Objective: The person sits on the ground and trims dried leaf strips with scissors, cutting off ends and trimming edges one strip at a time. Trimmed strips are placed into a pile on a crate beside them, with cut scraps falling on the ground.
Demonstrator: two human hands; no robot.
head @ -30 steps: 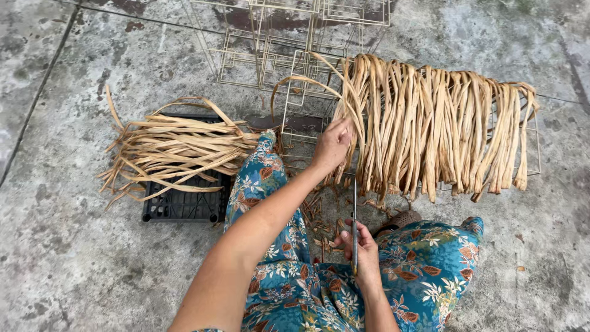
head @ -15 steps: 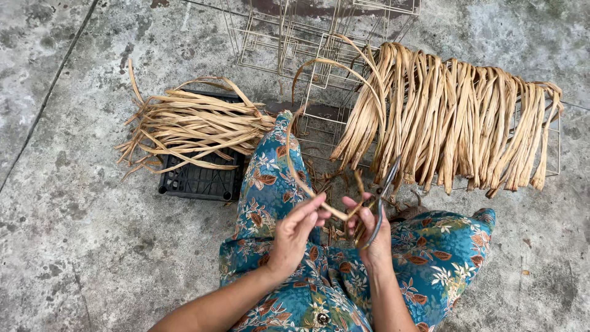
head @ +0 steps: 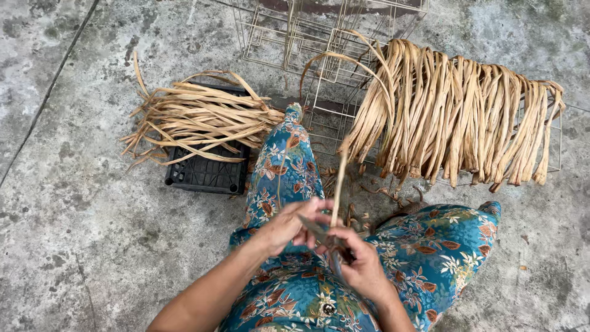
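Observation:
I sit on the floor in blue floral trousers, both hands over my lap. My left hand point(head: 284, 226) pinches the lower end of one pale dried fibre strip point(head: 339, 178), which rises straight up from my fingers. My right hand point(head: 364, 268) is closed around a small dark-handled blade point(head: 313, 229). Its grey tip points left, against the strip just under my left fingers. Ahead and to the right, a thick row of tan strips point(head: 455, 117) hangs over a wire rack point(head: 326, 58).
A loose bundle of strips point(head: 196, 120) lies across a black plastic crate point(head: 206, 175) at my left knee. Brown trimmings point(head: 375, 193) litter the concrete between my legs. One strip curls in a loop point(head: 344, 58) over the rack.
My left hand came back from the hanging strips to my lap with one strip. Both hands have closed together, and the blade now lies against that strip.

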